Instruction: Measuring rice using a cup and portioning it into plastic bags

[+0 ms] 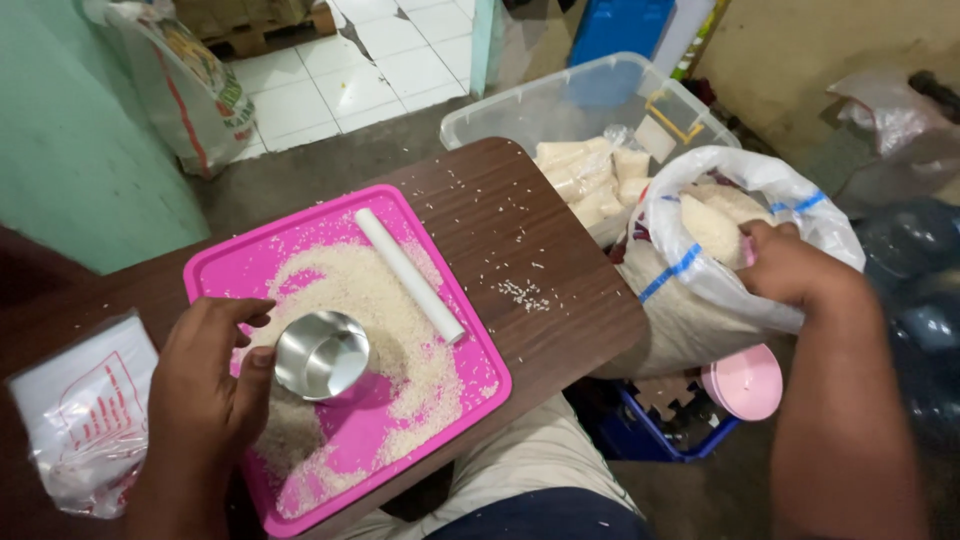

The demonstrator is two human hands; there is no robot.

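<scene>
My left hand (205,385) grips a small steel cup (322,354) that rests tilted on a pink tray (240,260) spread with loose white rice (385,300). A white tube (409,273) lies diagonally across the tray's right side. My right hand (790,265) reaches into a large white woven sack (745,235) with blue stripes, beside the table; its fingers are inside the sack's mouth among the rice, so what they hold is hidden.
The tray sits on a dark wooden table (540,260) with scattered grains. A stack of clear plastic bags (85,415) lies at the left. A clear bin (600,100) with packed rice bags stands behind. A pink lid (742,382) is below the sack.
</scene>
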